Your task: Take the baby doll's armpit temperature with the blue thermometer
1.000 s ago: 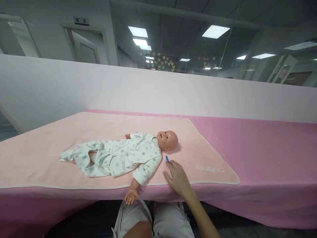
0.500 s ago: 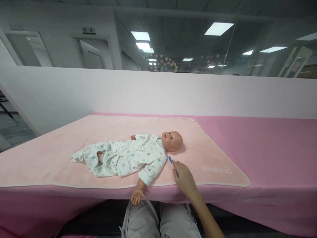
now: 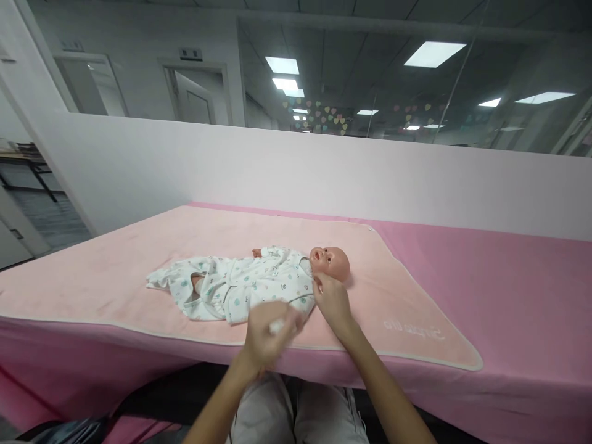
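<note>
A bald baby doll (image 3: 259,282) in white printed clothes lies on its back, its head to the right. My left hand (image 3: 271,330) is smeared by motion over the doll's near arm. Its fingers curl round the white sleeve cuff (image 3: 277,325). Beside the doll's neck and near shoulder is my right hand (image 3: 333,301), with thumb and fingers pinched together at the collar. Whatever lies in that pinch is hidden, and the blue-tipped thin stick from the earlier frame does not show. The doll's near hand is covered by my left arm.
Under the doll is a peach mat (image 3: 222,228) with a white edge, spread over a pink cloth (image 3: 509,296). A low white wall (image 3: 324,172) with glass above it runs behind. My knees (image 3: 296,413) are at the front edge.
My left hand has come into view and closed at the doll's near sleeve. My right hand has moved up and inward to the doll's neck, and the blue-tipped stick has gone from sight.
</note>
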Demonstrator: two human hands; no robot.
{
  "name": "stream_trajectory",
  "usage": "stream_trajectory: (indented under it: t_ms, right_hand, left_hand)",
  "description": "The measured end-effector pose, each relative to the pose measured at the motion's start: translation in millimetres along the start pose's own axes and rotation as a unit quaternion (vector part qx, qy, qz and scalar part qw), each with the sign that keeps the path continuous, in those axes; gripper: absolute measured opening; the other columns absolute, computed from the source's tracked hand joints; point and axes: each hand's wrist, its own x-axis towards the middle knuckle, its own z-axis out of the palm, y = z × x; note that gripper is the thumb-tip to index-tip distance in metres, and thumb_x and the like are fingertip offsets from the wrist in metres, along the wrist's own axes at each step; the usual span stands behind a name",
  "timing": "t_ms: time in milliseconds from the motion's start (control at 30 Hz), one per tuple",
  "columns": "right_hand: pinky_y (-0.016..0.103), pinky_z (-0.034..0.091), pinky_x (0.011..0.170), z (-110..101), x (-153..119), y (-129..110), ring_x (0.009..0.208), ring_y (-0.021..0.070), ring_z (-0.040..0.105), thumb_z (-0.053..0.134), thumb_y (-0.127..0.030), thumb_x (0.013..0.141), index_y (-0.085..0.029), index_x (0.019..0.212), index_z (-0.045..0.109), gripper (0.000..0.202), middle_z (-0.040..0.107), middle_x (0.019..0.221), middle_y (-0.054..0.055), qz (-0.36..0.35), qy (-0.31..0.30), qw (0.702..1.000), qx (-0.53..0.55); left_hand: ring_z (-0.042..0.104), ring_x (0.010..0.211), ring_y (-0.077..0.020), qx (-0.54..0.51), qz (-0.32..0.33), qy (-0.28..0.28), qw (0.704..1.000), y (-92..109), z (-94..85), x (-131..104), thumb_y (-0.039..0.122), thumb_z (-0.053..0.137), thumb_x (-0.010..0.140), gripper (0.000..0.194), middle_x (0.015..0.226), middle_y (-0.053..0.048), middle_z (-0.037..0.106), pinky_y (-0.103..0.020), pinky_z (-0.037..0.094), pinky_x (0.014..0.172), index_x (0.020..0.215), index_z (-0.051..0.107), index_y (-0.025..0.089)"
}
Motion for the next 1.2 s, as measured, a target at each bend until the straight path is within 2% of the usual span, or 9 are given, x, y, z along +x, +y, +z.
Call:
stream_trajectory:
  t_ms: [67,100,133,233,367,533,700,933,1200]
  right_hand:
    - [0.029,0.045,0.071,14,29,-14,0.08,0.0192,0.061,0.038,-0.018,0.086,-0.018,0.097,0.06,0.025,0.066,0.083,0.006,-0.033,0.032,0.998,0.044]
    - [0.03,0.045,0.076,24,40,-19,0.086,0.0193,0.059,0.038,-0.017,0.086,-0.016,0.102,0.059,0.027,0.066,0.089,0.007,-0.059,0.045,0.995,0.063]
    - [0.031,0.045,0.08,35,48,-23,0.09,0.0196,0.058,0.038,-0.016,0.085,-0.015,0.105,0.057,0.028,0.064,0.094,0.008,-0.081,0.056,0.992,0.078]
    - [0.035,0.044,0.086,62,56,-24,0.096,0.0206,0.054,0.039,-0.013,0.082,-0.013,0.106,0.055,0.029,0.061,0.099,0.01,-0.11,0.083,0.984,0.112]
    - [0.037,0.043,0.09,74,45,-17,0.1,0.0207,0.051,0.038,-0.013,0.082,-0.015,0.108,0.052,0.03,0.057,0.102,0.011,-0.113,0.135,0.972,0.154]
    - [0.036,0.046,0.088,72,39,-15,0.095,0.0197,0.051,0.038,-0.011,0.08,-0.016,0.104,0.053,0.028,0.055,0.096,0.01,-0.101,0.146,0.966,0.187]
    - [0.037,0.046,0.088,73,38,-14,0.098,0.0205,0.051,0.039,-0.01,0.078,-0.018,0.105,0.053,0.031,0.055,0.099,0.009,-0.107,0.116,0.968,0.193]
    - [0.034,0.049,0.087,73,37,-13,0.098,0.0184,0.053,0.038,-0.009,0.082,-0.018,0.107,0.055,0.032,0.055,0.099,0.01,-0.135,0.145,0.962,0.185]
    - [0.035,0.047,0.09,73,36,-11,0.1,0.019,0.052,0.037,-0.004,0.078,-0.019,0.105,0.059,0.038,0.055,0.102,0.01,-0.139,0.104,0.972,0.157]
  left_hand:
    - [0.061,0.073,-0.0175,0.032,-0.013,0.09,0.995,-15,-5.5,24,0.038,0.034,0.089,0.044,0.069,-0.004,0.065,-0.028,0.045,0.071,0.062,0.063,0.019]
    - [0.06,0.071,-0.0172,0.06,-0.025,0.112,0.992,-26,-6.5,42,0.037,0.035,0.088,0.041,0.068,-0.004,0.065,-0.028,0.044,0.071,0.066,0.064,0.017]
    - [0.06,0.071,-0.0175,0.086,-0.044,0.104,0.99,-39,-6.5,60,0.036,0.037,0.087,0.038,0.07,-0.004,0.066,-0.028,0.043,0.07,0.072,0.066,0.016]
    - [0.058,0.068,-0.0185,0.164,-0.111,0.006,0.98,-79,-2.3,97,0.032,0.035,0.084,0.038,0.069,-0.007,0.065,-0.028,0.04,0.066,0.069,0.065,0.013]
    - [0.055,0.065,-0.0167,0.122,-0.101,-0.061,0.985,-107,3.5,96,0.026,0.042,0.074,0.027,0.067,-0.004,0.065,-0.025,0.039,0.062,0.066,0.065,0.014]
    - [0.054,0.068,-0.0154,-0.031,-0.083,-0.148,0.985,-101,-3.6,85,0.022,0.047,0.068,0.022,0.069,-0.002,0.064,-0.024,0.042,0.066,0.069,0.066,0.012]
    - [0.055,0.073,-0.0154,-0.08,-0.099,-0.186,0.974,-95,-11.6,86,0.018,0.049,0.066,0.022,0.073,-0.002,0.064,-0.024,0.043,0.069,0.075,0.068,0.012]
    - [0.052,0.069,-0.0145,-0.082,-0.113,-0.167,0.976,-93,-10.8,82,0.02,0.048,0.068,0.018,0.069,-0.001,0.06,-0.024,0.042,0.065,0.071,0.064,0.011]
    - [0.053,0.077,-0.0162,-0.049,-0.112,-0.14,0.983,-99,-9.0,82,0.019,0.047,0.068,0.018,0.074,-0.002,0.061,-0.026,0.043,0.072,0.074,0.063,0.013]
